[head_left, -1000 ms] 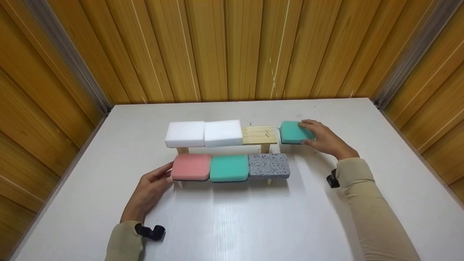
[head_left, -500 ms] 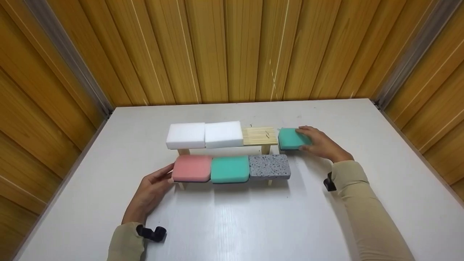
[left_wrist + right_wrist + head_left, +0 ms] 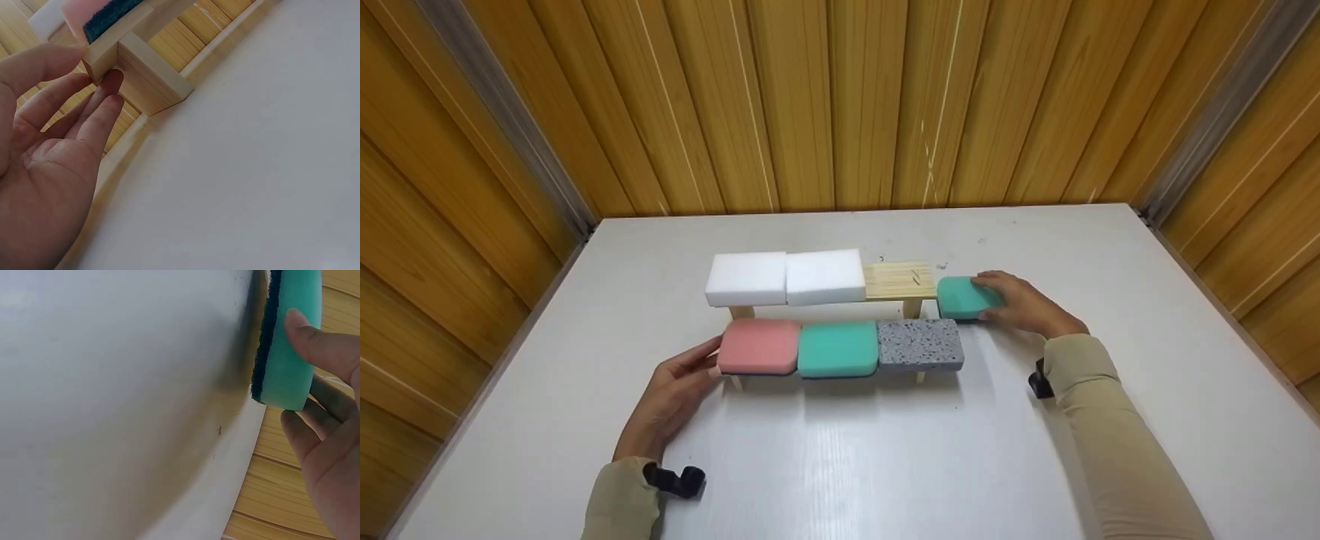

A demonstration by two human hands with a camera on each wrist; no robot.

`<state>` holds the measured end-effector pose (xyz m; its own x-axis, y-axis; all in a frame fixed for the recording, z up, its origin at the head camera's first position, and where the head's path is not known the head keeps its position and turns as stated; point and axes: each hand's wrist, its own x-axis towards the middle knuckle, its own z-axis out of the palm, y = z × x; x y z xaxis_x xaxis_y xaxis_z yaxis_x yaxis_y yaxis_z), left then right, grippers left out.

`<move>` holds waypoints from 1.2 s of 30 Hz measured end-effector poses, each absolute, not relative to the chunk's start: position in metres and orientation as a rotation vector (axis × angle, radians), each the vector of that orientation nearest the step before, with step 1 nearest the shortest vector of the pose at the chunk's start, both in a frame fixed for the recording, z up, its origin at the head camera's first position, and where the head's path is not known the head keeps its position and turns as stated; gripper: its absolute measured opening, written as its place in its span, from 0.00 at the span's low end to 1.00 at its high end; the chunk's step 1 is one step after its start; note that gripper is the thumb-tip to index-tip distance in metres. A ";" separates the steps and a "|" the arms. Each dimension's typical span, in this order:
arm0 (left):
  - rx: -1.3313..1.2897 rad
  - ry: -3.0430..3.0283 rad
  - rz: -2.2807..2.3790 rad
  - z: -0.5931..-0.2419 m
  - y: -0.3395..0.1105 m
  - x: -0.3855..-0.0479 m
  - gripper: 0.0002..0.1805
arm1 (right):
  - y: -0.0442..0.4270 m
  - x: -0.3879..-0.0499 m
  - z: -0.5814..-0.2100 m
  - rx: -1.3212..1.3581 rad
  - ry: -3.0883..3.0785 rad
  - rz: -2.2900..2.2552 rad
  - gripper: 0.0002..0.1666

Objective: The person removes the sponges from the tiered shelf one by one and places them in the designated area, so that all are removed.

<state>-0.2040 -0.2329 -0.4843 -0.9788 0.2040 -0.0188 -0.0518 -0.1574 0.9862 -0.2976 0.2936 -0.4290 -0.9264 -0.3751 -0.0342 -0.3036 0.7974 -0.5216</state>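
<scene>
Green sponge (image 3: 960, 297), pinched in your right hand (image 3: 1026, 303) just beside the rear bench (image 3: 898, 280), might knock the grey block (image 3: 920, 344) askew if swung low, while your left hand (image 3: 673, 394) pinches the front bench (image 3: 152, 79).

Held green sponge (image 3: 958, 297) comes nearer
I see the right hand (image 3: 1033, 304) bringing it closer to the speckled grey block (image 3: 921, 345).

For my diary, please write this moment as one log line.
left hand: holds end of pale wooden front stand; right hand: grips green rectangular foam sponge
</scene>
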 end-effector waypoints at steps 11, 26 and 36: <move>0.144 1.942 2.248 -0.483 -0.232 -0.204 0.32 | 0.294 -0.295 -0.430 -0.469 2.808 -0.806 0.38; 0.080 1.947 2.223 -0.482 -0.230 -0.204 0.34 | 0.295 -0.294 -0.433 -0.420 2.792 -0.809 0.42; 0.099 1.962 2.225 -0.482 -0.231 -0.205 0.33 | 0.296 -0.292 -0.424 -0.438 2.800 -0.810 0.42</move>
